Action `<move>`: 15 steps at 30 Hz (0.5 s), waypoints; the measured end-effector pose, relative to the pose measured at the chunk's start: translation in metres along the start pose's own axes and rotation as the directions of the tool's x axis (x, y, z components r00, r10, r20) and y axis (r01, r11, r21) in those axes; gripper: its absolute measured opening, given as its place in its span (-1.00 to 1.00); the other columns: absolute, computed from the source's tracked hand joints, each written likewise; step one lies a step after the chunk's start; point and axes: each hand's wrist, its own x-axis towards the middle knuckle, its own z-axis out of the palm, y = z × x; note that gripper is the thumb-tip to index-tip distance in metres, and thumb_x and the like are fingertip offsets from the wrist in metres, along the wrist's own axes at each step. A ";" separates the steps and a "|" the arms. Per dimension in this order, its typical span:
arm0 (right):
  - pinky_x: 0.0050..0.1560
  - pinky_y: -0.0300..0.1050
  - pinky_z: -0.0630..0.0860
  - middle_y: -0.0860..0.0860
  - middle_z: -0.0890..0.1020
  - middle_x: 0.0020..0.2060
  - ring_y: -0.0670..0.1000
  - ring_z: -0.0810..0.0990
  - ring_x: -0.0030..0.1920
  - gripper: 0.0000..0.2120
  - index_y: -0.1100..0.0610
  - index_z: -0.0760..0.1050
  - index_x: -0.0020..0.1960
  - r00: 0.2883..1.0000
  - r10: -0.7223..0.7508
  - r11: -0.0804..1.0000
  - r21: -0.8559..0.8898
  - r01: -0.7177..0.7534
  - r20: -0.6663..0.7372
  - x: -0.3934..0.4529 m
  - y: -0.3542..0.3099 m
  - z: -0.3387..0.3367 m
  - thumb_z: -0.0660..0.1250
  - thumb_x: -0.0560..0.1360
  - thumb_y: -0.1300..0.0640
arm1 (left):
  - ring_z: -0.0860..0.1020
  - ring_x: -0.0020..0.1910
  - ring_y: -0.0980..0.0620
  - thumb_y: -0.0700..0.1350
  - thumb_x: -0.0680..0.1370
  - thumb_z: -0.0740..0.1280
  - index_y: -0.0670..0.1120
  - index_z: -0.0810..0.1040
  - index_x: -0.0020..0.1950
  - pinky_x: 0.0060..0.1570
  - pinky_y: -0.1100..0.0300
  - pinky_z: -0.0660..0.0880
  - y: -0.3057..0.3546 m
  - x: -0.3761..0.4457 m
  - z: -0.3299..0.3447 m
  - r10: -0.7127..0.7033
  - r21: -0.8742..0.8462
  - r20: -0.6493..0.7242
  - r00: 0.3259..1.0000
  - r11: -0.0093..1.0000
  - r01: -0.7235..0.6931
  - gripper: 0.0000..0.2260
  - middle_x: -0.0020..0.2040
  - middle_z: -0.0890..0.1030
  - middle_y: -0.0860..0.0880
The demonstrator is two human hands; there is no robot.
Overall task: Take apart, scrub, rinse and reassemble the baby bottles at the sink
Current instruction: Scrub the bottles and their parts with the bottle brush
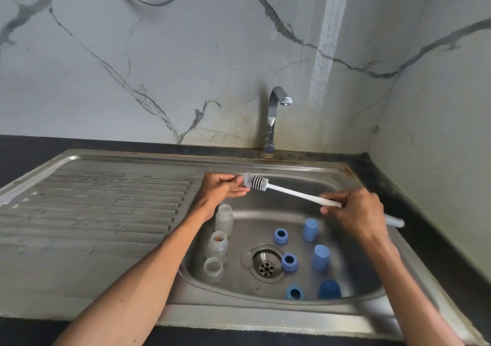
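My left hand point(221, 186) pinches a small clear nipple-like piece point(245, 179) at the bristle end of the long white bottle brush point(292, 193); the bristle head sits right against that piece. My right hand point(350, 210) grips the brush handle, fingers curled round it, with the handle tip sticking out past the hand toward the right edge of the sink. Both hands are over the far part of the basin.

The stainless steel sink point(265, 316) has a ribbed drainboard point(106, 207) on the left and the basin on the right, set into a dark bench point(32, 154). Three clear plastic baby bottles point(217, 244) stand upright in a row along the basin's left wall, caps off. Round drain strainer point(266, 264) sits mid-basin. Three blue screw rings point(289, 262) lie right of the drain, running from far to near. Three blue caps point(321, 257) stand further right, toward the basin's right wall.

Chrome gooseneck tap point(275, 117) at the sink's far edge; no water visible at the spout. The wall behind is white marble-pattern panel point(159, 53) with dark veins, meeting a plain side wall at the right corner. A bright light streak runs down the back wall right of the tap.
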 end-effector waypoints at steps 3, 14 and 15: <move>-0.07 -0.21 0.50 -0.11 0.71 -0.15 -0.20 0.56 -0.21 -0.82 -0.05 0.70 0.06 0.997 -0.017 0.995 -0.098 0.024 0.069 0.002 0.002 0.003 0.50 0.47 0.13 | 0.72 -0.15 -0.12 -0.38 0.51 0.39 -0.36 0.59 0.17 -0.15 0.19 0.65 -0.001 0.000 -0.004 0.003 0.027 0.031 1.000 1.000 -0.004 -0.77 -0.11 0.71 -0.22; -0.28 -0.13 0.43 -0.03 0.56 -0.35 -0.05 0.46 -0.38 -0.71 -0.02 0.58 -0.13 0.897 -0.025 0.999 -0.028 0.041 0.442 0.010 0.000 0.022 0.16 0.67 0.00 | 0.68 -0.40 0.00 -0.41 0.53 0.37 -0.47 0.54 0.14 -0.30 0.22 0.64 -0.002 0.005 0.009 -0.010 -0.153 -0.315 0.949 0.987 -0.041 -0.79 -0.05 0.62 -0.40; -0.21 -0.08 0.47 -0.05 0.59 -0.32 -0.04 0.52 -0.32 -0.75 -0.05 0.58 -0.12 0.922 -0.036 0.995 -0.074 0.069 0.385 0.011 0.003 0.020 0.20 0.66 -0.02 | 0.67 -0.41 0.01 -0.41 0.53 0.38 -0.46 0.54 0.13 -0.29 0.22 0.64 -0.002 0.006 0.009 -0.026 -0.190 -0.364 0.931 0.981 -0.047 -0.80 -0.07 0.63 -0.38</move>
